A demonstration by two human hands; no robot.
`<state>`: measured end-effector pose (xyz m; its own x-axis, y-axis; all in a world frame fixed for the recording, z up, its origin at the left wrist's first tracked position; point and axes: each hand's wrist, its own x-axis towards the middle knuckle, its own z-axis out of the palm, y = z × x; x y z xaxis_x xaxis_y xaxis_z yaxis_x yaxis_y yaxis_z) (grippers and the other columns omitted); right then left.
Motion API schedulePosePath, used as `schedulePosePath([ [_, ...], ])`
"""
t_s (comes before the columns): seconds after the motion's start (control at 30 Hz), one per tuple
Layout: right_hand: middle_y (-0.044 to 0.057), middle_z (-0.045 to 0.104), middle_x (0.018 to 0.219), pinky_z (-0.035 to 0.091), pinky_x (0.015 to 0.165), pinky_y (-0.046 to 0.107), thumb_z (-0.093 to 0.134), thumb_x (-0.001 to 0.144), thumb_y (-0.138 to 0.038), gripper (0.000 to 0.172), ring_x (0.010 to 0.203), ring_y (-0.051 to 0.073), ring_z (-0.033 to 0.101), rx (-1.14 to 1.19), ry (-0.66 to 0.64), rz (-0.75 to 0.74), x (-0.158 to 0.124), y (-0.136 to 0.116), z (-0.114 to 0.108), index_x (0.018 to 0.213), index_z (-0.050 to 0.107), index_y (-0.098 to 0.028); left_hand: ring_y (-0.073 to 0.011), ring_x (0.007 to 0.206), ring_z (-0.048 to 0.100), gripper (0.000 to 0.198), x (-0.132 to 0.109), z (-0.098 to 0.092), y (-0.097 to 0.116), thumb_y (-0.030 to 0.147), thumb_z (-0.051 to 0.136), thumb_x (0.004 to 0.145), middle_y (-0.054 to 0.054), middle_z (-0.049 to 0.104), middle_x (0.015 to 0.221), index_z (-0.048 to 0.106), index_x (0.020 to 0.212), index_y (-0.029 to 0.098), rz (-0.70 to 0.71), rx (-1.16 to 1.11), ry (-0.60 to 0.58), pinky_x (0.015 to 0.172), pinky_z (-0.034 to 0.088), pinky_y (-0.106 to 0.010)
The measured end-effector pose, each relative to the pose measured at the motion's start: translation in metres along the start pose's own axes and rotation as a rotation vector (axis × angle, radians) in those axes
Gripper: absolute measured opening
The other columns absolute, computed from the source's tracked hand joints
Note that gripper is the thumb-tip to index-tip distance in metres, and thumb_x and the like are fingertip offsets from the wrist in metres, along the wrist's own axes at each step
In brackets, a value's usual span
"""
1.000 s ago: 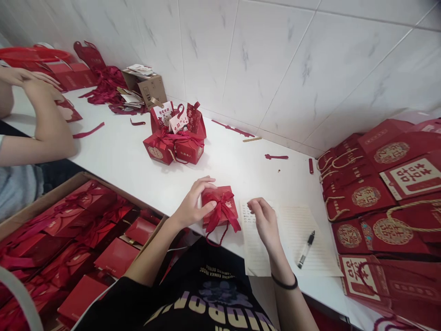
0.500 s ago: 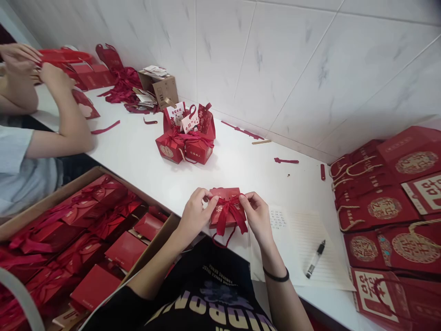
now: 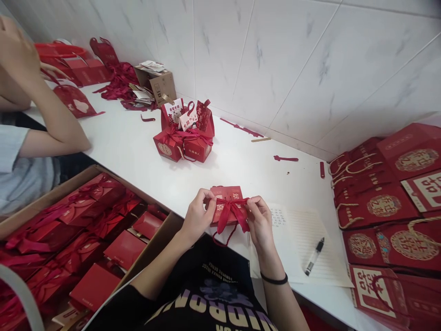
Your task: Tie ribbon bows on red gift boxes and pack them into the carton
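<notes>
A small red gift box lies at the near edge of the white table, tied with a dark red ribbon whose tails hang over the edge. My left hand pinches the ribbon's left loop. My right hand pinches its right loop. Both hands are closed on the ribbon, one on each side of the box.
A lined paper sheet with a pen lies to the right. Red gift bags are stacked at far right. A cardboard carton of red boxes stands at lower left. Finished boxes sit mid-table. Another person's arm rests at left.
My right hand came off the paper sheet and onto the box's ribbon. Both hands now pinch the bow and have drawn its loops apart. The other person's hands rose.
</notes>
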<state>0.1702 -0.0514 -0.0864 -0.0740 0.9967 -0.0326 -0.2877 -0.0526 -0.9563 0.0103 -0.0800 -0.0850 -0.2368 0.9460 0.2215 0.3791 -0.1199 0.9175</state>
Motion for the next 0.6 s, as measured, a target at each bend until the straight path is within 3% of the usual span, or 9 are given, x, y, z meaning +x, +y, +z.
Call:
schedulePosePath([
  [0.2, -0.002, 0.043, 0.063, 0.041, 0.053, 0.026, 0.06, 0.078, -0.047, 0.035, 0.054, 0.013, 0.043, -0.016, 0.057, 0.02, 0.003, 0.003, -0.005, 0.066, 0.041, -0.021, -0.0103, 0.061, 0.049, 0.006, 0.009, -0.004, 0.002, 0.025, 0.048, 0.084, 0.004, 0.051, 0.069, 0.045, 0.08, 0.021, -0.04, 0.011, -0.065, 0.059, 0.042, -0.023],
  [0.27, 0.001, 0.049, 0.073, 0.044, 0.061, 0.029, 0.059, 0.082, -0.046, 0.028, 0.065, 0.016, 0.05, -0.166, 0.169, -0.113, 0.0, -0.002, -0.008, 0.076, 0.049, -0.02, -0.012, 0.065, 0.049, 0.007, 0.015, -0.009, 0.007, 0.024, 0.048, 0.084, 0.003, 0.05, 0.068, 0.048, 0.078, 0.02, 0.0, 0.07, -0.092, 0.064, 0.043, -0.026],
  [0.33, 0.005, 0.053, 0.087, 0.046, 0.073, 0.034, 0.057, 0.086, -0.039, 0.02, 0.081, 0.019, 0.054, -0.381, 0.26, -0.375, -0.007, -0.01, -0.009, 0.09, 0.053, -0.02, -0.0148, 0.076, 0.05, 0.007, 0.022, -0.013, 0.013, 0.022, 0.048, 0.084, 0.0, 0.053, 0.076, 0.052, 0.079, 0.02, 0.092, 0.136, -0.057, 0.074, 0.045, -0.03],
  [0.4, 0.007, 0.055, 0.097, 0.045, 0.082, 0.039, 0.058, 0.088, -0.032, 0.015, 0.094, 0.023, 0.054, -0.598, 0.144, -0.66, -0.018, -0.017, -0.006, 0.097, 0.056, -0.021, -0.0173, 0.089, 0.051, 0.008, 0.027, -0.015, 0.019, 0.019, 0.048, 0.084, -0.003, 0.054, 0.086, 0.056, 0.082, 0.02, 0.19, 0.171, -0.04, 0.085, 0.043, -0.034],
  [0.47, 0.008, 0.058, 0.101, 0.044, 0.087, 0.044, 0.063, 0.087, -0.032, 0.019, 0.101, 0.026, 0.053, -0.78, -0.144, -0.862, -0.028, -0.019, -0.001, 0.102, 0.058, -0.022, -0.0189, 0.098, 0.051, 0.009, 0.03, -0.014, 0.025, 0.018, 0.05, 0.083, -0.004, 0.055, 0.095, 0.059, 0.083, 0.02, 0.247, 0.183, -0.112, 0.093, 0.041, -0.037],
  [0.53, 0.01, 0.059, 0.107, 0.041, 0.094, 0.049, 0.065, 0.086, -0.035, 0.03, 0.107, 0.028, 0.052, -0.933, -0.369, -0.949, -0.035, -0.015, 0.003, 0.111, 0.057, -0.021, -0.0207, 0.104, 0.05, 0.005, 0.031, -0.011, 0.029, 0.02, 0.056, 0.08, -0.005, 0.055, 0.102, 0.06, 0.082, 0.02, 0.259, 0.211, -0.222, 0.097, 0.039, -0.04],
  [0.6, 0.013, 0.059, 0.111, 0.037, 0.098, 0.05, 0.058, 0.091, -0.03, 0.03, 0.112, 0.028, 0.051, -1.047, -0.418, -0.975, -0.039, -0.006, 0.006, 0.118, 0.054, -0.018, -0.0223, 0.107, 0.05, 0.004, 0.031, -0.007, 0.03, 0.019, 0.06, 0.077, -0.004, 0.056, 0.108, 0.061, 0.08, 0.02, 0.244, 0.25, -0.303, 0.098, 0.038, -0.043],
])
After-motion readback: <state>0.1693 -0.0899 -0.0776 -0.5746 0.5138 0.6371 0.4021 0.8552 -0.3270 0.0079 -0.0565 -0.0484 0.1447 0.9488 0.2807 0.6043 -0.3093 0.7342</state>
